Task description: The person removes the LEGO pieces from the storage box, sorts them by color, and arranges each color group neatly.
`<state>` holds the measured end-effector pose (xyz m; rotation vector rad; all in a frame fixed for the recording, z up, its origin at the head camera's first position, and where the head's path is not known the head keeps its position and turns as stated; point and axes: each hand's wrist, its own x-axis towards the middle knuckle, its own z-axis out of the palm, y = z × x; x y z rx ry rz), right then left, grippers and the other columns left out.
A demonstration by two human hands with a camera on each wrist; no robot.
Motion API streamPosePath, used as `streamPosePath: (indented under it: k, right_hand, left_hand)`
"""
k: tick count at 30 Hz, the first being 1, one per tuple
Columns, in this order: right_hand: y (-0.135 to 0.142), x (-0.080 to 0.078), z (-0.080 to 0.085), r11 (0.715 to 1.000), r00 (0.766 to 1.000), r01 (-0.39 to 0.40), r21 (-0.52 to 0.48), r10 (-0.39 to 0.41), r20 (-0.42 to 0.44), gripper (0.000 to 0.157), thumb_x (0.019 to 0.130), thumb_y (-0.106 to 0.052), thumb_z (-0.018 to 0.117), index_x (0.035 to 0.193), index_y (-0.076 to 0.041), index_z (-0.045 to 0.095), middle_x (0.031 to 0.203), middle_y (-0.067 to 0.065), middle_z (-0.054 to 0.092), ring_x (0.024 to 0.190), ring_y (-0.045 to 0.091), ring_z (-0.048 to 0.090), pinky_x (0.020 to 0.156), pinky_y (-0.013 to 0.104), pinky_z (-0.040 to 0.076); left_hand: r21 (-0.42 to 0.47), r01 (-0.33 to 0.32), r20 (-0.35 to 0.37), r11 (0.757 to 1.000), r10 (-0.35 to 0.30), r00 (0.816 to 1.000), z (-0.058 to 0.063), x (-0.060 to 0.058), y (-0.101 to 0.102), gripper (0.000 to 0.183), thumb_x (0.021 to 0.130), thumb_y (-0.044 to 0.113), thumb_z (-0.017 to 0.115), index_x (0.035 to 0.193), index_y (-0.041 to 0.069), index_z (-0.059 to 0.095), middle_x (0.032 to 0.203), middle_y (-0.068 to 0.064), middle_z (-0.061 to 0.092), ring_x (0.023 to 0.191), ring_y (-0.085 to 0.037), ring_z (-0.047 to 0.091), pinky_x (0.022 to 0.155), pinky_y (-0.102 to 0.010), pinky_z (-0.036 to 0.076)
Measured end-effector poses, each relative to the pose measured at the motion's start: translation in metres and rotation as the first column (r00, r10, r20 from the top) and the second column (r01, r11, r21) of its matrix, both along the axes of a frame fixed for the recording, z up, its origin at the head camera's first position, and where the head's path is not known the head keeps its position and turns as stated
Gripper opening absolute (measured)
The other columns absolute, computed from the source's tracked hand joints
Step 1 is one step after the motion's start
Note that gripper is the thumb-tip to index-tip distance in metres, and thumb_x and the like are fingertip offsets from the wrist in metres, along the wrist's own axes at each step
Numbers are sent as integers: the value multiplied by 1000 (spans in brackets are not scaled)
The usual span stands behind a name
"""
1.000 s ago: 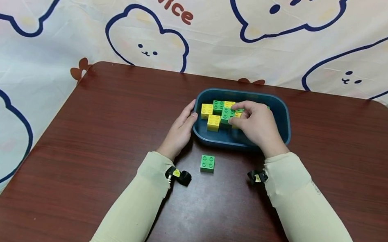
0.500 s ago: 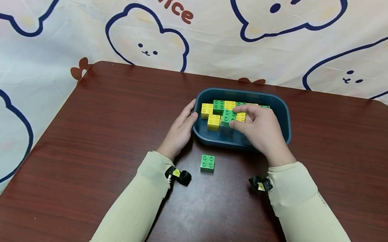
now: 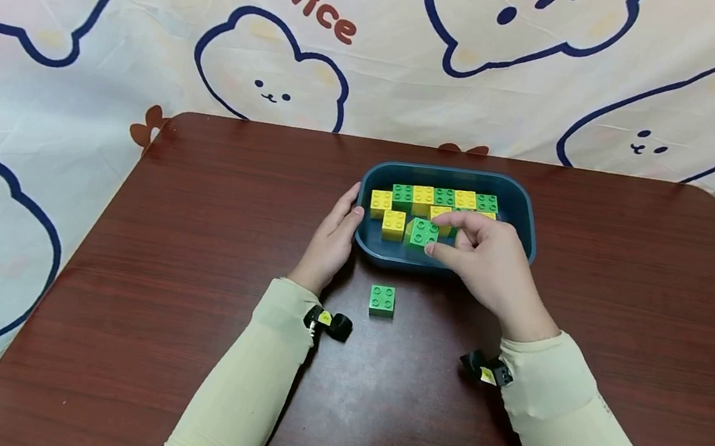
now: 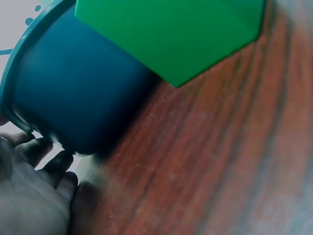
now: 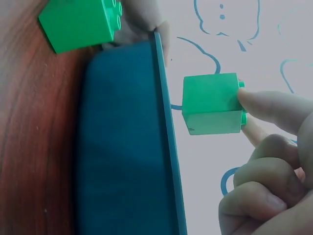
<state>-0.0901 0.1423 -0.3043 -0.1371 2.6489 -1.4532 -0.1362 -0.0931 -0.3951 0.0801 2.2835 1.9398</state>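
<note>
My right hand [image 3: 486, 260] pinches a green toy brick [image 3: 425, 233] between thumb and forefinger, over the front of the blue bin [image 3: 440, 268]. In the right wrist view this green brick [image 5: 211, 103] is raised above the bin's rim, and the other fingers are curled in. My left hand [image 3: 331, 238] touches the bin's left end with its fingers nearly straight and its thumb at the rim. Several yellow and green bricks sit in the bin, among them a yellow brick [image 3: 394, 226] near the front. A second green brick [image 3: 382, 300] stands on the table before the bin.
The brown table [image 3: 183, 290] ends at a back edge just behind the bin. A pale cartoon-printed cloth [image 3: 389, 98] hangs beyond it. Small black wrist cameras are strapped on both sleeves, the left wrist camera [image 3: 337, 328] standing close to the loose brick.
My right hand has drawn the pinched green brick out from among the others, up and toward me, uncovering more bricks in the back row. The left hand and loose green brick have stayed put.
</note>
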Motion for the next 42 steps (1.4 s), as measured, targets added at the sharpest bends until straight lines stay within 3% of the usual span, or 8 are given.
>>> streamPosePath:
  k: [22,33,42]
  right_hand:
    - [-2,36,-1,995,994,-98,-23,99,41,29,86,-22,82,112,-15,72,60,2,35,53,20,39,52,32,36]
    - [1,39,-1,989,986,-146,-34,149,79,29,84,-19,83,110,-13,71,61,2,38,54,19,41,52,31,37]
    - [3,36,-10,978,972,-204,-42,207,108,26,83,-12,82,107,-13,70,61,3,41,53,18,42,54,32,42]
  left_hand:
    - [-1,6,12,1000,-5,1000,-1,1,0,53,109,37,39,160,27,27,161,15,26,149,-5,19,122,-39,17]
    - [-13,13,7,1000,-13,1000,1,1,-1,54,110,38,38,161,26,26,162,15,26,149,-6,18,122,-38,17]
    - [-22,20,7,1000,-19,1000,1,1,-2,54,109,39,39,161,26,25,162,16,25,149,-5,18,122,-38,16]
